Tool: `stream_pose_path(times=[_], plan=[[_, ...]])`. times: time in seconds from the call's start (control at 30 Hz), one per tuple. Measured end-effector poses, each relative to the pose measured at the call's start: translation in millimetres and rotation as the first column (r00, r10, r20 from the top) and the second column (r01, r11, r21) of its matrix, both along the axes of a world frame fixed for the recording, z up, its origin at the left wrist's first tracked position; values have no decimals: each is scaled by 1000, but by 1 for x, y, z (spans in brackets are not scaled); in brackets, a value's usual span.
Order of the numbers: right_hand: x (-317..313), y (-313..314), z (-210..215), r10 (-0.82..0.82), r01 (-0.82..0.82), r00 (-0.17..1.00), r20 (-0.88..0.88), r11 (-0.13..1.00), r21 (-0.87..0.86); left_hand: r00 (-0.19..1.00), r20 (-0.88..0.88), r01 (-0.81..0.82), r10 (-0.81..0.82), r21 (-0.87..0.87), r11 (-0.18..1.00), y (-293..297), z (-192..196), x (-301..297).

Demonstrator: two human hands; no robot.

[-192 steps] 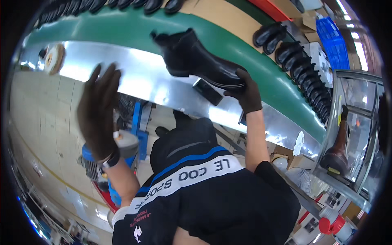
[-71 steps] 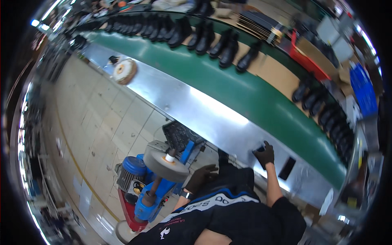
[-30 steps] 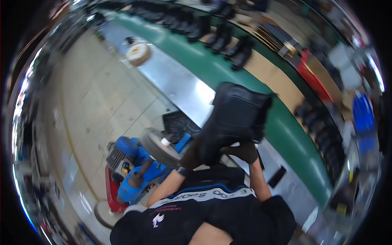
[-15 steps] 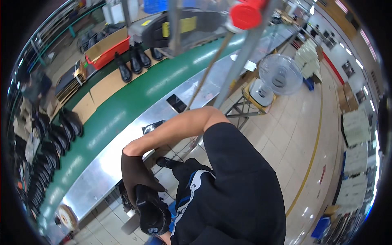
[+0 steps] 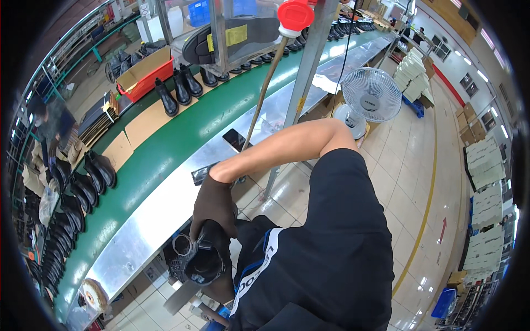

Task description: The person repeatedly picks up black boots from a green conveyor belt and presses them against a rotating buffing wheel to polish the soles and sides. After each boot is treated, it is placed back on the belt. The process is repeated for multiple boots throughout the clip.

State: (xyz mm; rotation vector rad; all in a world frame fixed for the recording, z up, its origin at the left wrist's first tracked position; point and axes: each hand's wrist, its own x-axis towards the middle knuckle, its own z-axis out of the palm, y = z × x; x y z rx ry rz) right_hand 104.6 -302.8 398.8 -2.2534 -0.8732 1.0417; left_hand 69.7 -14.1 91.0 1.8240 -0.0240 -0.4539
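Note:
A black boot (image 5: 205, 263) is in front of my torso, low in the picture. My right hand (image 5: 214, 212), in a dark brown glove, comes down on it from above with its fingers bent over its upper edge. My left hand (image 5: 223, 288), also in a dark glove, is low against the boot's side, close to my body; its fingers are hidden. Just beside the boot, a grey wheel (image 5: 182, 297) is blurred. A thin ring (image 5: 182, 244) shows by the boot's far side, above dark machine parts that I cannot make out.
A green conveyor (image 5: 176, 146) with a metal ledge (image 5: 149, 220) curves past, lined with black boots (image 5: 69, 212). Two phones (image 5: 236, 139) lie on the ledge, near a metal post (image 5: 302, 88). A pale buffing wheel (image 5: 95, 295) is lower left. A fan (image 5: 371, 95) stands at right.
My right hand and forearm have shifted right in the picture. The boot has turned, and more of the blurred wheel and machine shows beside it. The whole view has swung slightly.

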Motion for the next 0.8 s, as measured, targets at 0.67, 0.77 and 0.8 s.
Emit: stream_pose_path(times=[0.67, 0.77, 0.8], plan=[[-21, 116, -312, -217, 348, 896, -388, 886, 307, 894, 323, -444, 310, 552, 706, 59, -130, -30], [-30, 142, -318, -420, 837, 86, -903, 522, -163, 781, 312, -624, 541, 365, 691, 62, -158, -30], [-22, 140, -327, -439, 865, 51, -897, 469, -180, 809, 258, -588, 528, 363, 723, 56, -153, -18]])
